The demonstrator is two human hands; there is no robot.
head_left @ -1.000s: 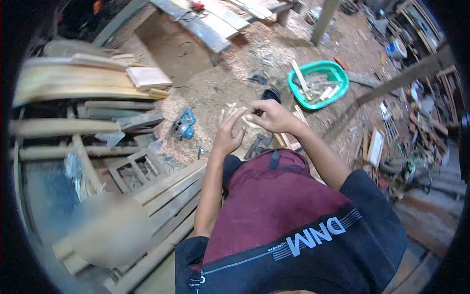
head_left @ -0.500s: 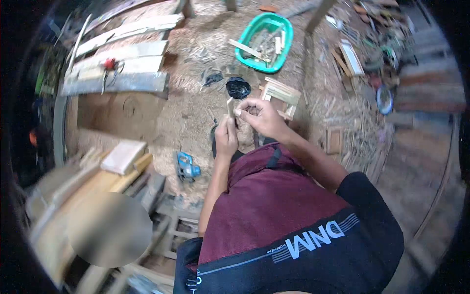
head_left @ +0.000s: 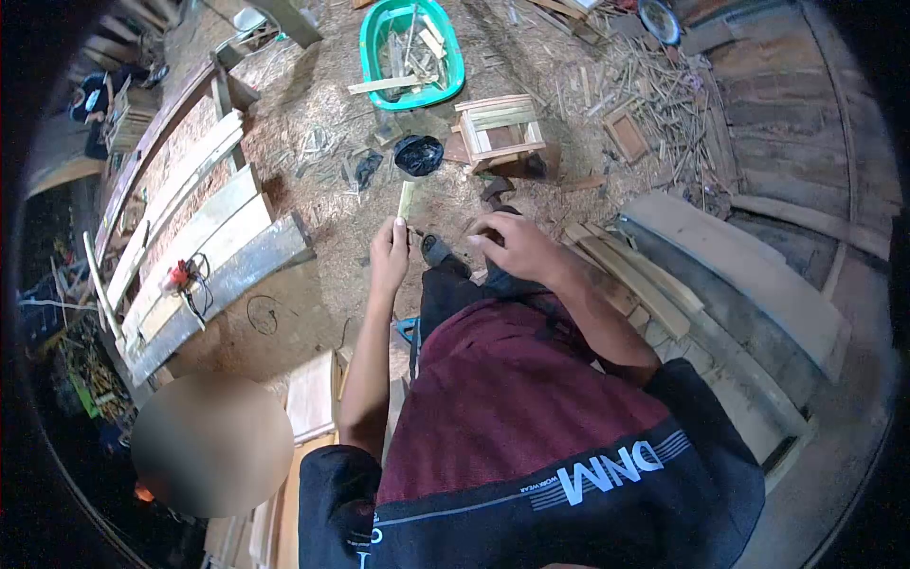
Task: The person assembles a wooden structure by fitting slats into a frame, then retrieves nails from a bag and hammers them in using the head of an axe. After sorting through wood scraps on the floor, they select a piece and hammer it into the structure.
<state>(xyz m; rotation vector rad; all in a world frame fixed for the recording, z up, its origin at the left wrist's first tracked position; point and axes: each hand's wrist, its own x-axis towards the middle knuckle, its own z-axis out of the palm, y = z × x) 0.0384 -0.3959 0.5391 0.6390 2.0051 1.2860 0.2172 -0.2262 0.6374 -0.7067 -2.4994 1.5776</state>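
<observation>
My left hand point(head_left: 389, 254) is closed around the lower end of a short, thin wooden strip point(head_left: 406, 199), which points up and away from me. To the right, my right hand point(head_left: 517, 247) is apart from the strip, its fingers curled in toward the thumb. Whatever sits between those fingertips, if anything, is too small to make out. Beyond the hands, a small wooden frame point(head_left: 502, 123) made of slats stands on the ground. Left of it lies a black plastic bag or bowl-like thing point(head_left: 418, 155).
A green tub point(head_left: 459, 71) holds wood scraps. Pale planks point(head_left: 213, 228) with a red tool point(head_left: 180, 275) on them lie left. More boards point(head_left: 635, 280) are stacked at right. Offcuts point(head_left: 664, 123) litter the ground. Another person point(head_left: 93, 100) is at the far left.
My right hand has come away from the wooden strip to the right; my left hand still holds it. The camera view has turned, bringing boards into sight on the right.
</observation>
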